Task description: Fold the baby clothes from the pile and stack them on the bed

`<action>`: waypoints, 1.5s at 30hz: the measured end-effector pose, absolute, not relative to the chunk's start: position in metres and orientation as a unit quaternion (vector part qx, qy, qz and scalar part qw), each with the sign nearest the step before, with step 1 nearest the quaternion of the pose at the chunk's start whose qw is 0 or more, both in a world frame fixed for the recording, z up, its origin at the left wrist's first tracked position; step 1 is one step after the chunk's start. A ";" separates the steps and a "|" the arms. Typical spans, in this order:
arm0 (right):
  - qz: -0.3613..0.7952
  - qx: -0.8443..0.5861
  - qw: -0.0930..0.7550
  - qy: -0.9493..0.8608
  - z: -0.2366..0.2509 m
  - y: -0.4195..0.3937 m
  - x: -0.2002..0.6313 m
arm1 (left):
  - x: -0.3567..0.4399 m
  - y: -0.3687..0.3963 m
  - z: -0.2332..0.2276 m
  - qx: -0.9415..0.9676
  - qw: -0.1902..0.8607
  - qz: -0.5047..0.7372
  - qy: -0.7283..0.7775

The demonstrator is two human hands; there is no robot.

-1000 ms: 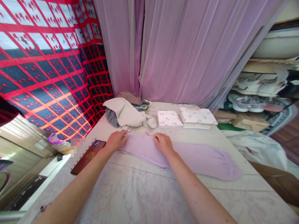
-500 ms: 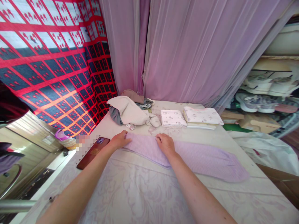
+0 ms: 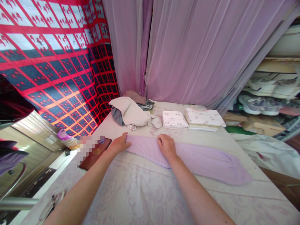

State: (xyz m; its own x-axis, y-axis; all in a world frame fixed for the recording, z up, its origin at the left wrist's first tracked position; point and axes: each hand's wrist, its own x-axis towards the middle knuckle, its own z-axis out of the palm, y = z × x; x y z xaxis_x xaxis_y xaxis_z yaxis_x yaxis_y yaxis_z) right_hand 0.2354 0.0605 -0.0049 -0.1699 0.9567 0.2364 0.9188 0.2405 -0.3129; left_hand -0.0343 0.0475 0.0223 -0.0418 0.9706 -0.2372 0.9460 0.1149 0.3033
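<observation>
A long lilac ribbed knit garment [image 3: 201,154] lies flattened across the bed, narrower at its left end, with small gathers near its rounded right end. At the left end, my left hand [image 3: 120,143] holds the edge, thumb on top and index finger at the far corner. My right hand [image 3: 167,145] rests on the middle of the garment, fingers bent and closed on the cloth near its far edge; the fingertips are partly hidden. Beside my left forearm lies a phone in a brown case [image 3: 96,156], partly blurred out.
A rumpled pile of clothes [image 3: 131,111] sits at the back left. Folded white printed cloths [image 3: 174,119] lie to its right, below a purple curtain [image 3: 187,53]. A shoe rack with sneakers [image 3: 260,104] and boxes stands at right. A checked red cloth [image 3: 56,68] hangs at left.
The view has shifted slightly, showing more of the small items beside my left forearm. Both hands stay at nearly the same places on the lilac garment, which lies as before.
</observation>
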 end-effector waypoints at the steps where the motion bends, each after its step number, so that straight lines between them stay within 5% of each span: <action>1: 0.043 -0.607 0.196 -0.769 -0.004 0.060 0.235 | -0.034 0.047 0.022 0.664 0.194 0.030 0.721; 20: 0.045 -0.550 0.176 -0.815 -0.008 0.044 0.223 | -0.036 0.045 0.016 0.657 0.168 0.146 0.720; 30: 0.042 -0.553 0.203 -0.807 -0.007 0.043 0.224 | -0.034 0.047 0.013 0.653 0.162 0.102 0.733; 39: 0.143 -0.542 0.069 -0.825 -0.004 0.031 0.208 | -0.037 0.048 0.022 0.640 0.151 0.049 0.752; 45: 0.137 -0.541 0.077 -0.826 -0.002 0.029 0.207 | -0.036 0.052 0.023 0.634 0.171 0.062 0.752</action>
State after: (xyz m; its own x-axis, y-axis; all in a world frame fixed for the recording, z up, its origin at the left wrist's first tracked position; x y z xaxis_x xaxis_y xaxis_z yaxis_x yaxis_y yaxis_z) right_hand 0.2073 0.0291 -0.0020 -0.4021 0.9153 -0.0206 0.8728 0.3764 -0.3107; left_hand -0.0364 0.0516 0.0232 -0.1384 0.9742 -0.1781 0.9320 0.1889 0.3093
